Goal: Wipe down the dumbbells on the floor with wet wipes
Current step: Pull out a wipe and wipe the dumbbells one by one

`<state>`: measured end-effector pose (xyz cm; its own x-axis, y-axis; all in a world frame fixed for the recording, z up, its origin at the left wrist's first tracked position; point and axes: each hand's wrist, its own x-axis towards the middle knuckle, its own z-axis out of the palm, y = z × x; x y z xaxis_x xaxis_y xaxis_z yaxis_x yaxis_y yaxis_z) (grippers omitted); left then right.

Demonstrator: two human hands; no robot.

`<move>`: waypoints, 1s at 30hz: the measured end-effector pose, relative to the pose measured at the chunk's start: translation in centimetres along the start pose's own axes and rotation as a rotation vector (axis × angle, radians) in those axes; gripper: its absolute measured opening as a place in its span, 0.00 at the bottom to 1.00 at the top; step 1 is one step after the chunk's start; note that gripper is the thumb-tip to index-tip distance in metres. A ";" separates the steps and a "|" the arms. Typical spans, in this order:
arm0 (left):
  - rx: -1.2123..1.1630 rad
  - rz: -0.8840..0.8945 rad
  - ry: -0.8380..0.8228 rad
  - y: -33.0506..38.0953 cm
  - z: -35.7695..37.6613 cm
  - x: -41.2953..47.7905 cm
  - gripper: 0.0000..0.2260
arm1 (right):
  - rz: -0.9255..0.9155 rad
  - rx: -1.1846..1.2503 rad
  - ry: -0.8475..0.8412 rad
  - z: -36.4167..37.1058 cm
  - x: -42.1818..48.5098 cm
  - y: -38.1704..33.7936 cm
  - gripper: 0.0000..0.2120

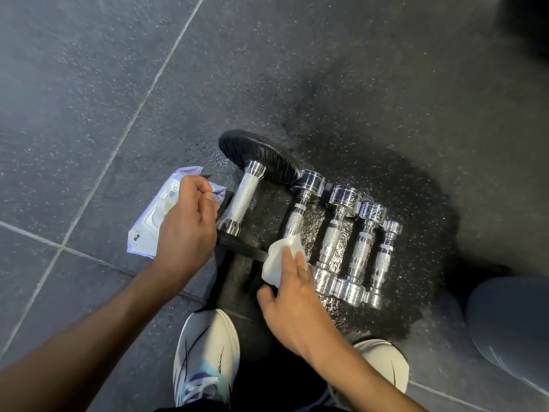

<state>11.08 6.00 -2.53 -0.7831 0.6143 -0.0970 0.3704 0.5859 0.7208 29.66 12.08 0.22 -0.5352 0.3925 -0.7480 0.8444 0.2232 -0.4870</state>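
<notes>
Floor [89, 99], hands [185, 230] [292, 301]: pack [145, 230] pinched, wipe [280, 261] pressed

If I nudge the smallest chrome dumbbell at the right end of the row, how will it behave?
Its round heads suggest the smallest chrome dumbbell would probably roll sideways. Solid-looking metal, so likely heavy for its size. The shiny chrome may be slippery.

Speckled grey floor [89, 84]: five dumbbells [335, 237] in row, lilac wipes pack [147, 230] left.
</notes>
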 end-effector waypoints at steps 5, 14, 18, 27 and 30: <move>-0.016 -0.003 0.004 0.1 0.0 0.0 0.04 | 0.072 0.016 -0.043 -0.9 1.9 -0.3 0.38; -0.032 0.012 -0.007 0.2 -0.1 0.0 0.04 | 0.118 0.603 0.159 -4.1 4.8 0.3 0.29; -0.031 0.014 -0.007 0.1 -0.1 -0.1 0.04 | 0.132 0.824 0.300 -5.6 6.2 0.2 0.22; -0.035 0.019 -0.008 0.0 0.0 0.0 0.05 | -0.009 0.538 0.358 -3.3 6.7 0.7 0.17; -0.047 0.023 -0.007 -0.2 0.0 0.0 0.04 | -0.055 0.303 0.263 -2.2 6.4 0.9 0.27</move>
<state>11.04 5.91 -2.68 -0.7711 0.6311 -0.0849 0.3641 0.5464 0.7542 27.07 16.73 -4.07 -0.5215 0.6110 -0.5955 0.7484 -0.0075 -0.6632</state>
